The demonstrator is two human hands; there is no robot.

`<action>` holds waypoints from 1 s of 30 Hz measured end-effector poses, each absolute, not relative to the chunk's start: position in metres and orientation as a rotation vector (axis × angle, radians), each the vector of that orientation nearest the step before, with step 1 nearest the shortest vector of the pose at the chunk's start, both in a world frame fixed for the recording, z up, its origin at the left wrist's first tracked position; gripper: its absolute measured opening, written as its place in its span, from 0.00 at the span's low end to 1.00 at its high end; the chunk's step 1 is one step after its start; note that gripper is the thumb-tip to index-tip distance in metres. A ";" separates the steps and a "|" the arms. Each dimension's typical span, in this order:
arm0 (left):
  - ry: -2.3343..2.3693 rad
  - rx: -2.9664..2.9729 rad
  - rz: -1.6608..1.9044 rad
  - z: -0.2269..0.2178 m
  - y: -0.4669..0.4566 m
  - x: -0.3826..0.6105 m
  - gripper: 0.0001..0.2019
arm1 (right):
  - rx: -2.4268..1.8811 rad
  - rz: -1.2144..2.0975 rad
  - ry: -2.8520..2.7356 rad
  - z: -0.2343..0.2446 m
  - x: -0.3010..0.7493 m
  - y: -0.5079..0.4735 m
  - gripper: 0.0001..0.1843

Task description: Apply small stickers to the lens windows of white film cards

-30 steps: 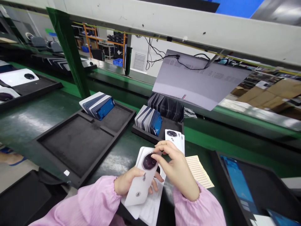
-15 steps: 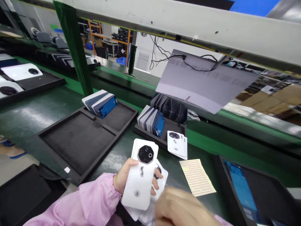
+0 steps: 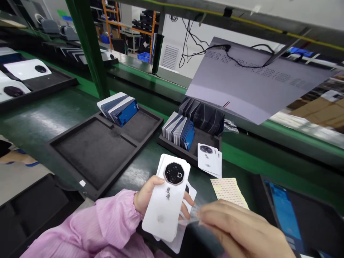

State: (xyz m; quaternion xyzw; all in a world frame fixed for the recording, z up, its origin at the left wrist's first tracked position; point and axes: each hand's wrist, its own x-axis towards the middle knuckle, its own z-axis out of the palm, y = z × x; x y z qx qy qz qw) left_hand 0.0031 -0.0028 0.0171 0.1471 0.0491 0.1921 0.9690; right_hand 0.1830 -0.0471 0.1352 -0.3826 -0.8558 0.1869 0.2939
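Note:
My left hand [image 3: 146,199] grips a small stack of white phone back covers [image 3: 168,199], the top one showing a black octagonal camera ring and dark printed characters. My right hand [image 3: 242,229] is low at the right, fingers pinched on a thin clear film [image 3: 192,215] that reaches toward the cover's right edge. Just beyond lie a few more white covers [image 3: 209,160] and a yellowish dotted sticker sheet [image 3: 229,189] on the green belt.
A black foam tray [image 3: 91,154] sits left, with blue-edged panels [image 3: 119,107] leaning at its far end. A second tray [image 3: 200,138] holds more upright panels. Another dark tray [image 3: 295,215] lies right. A grey panel [image 3: 255,82] hangs overhead; a green post [image 3: 88,46] stands left.
My right hand left the camera ring, dropped low right, and now pinches a clear film beside the cover. The view tilted down slightly.

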 end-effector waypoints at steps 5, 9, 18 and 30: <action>0.089 0.271 0.372 0.015 -0.003 0.003 0.34 | -1.159 0.364 -2.157 0.129 0.183 -0.041 0.10; 0.103 0.314 0.341 0.014 -0.002 0.002 0.36 | -1.336 0.315 -2.047 0.119 0.185 -0.035 0.06; 0.080 0.387 0.326 0.014 -0.002 0.003 0.34 | -1.493 0.400 -1.821 0.101 0.187 -0.021 0.07; 0.138 0.431 0.316 0.012 -0.004 0.007 0.32 | -1.352 0.467 -2.027 0.088 0.174 -0.007 0.08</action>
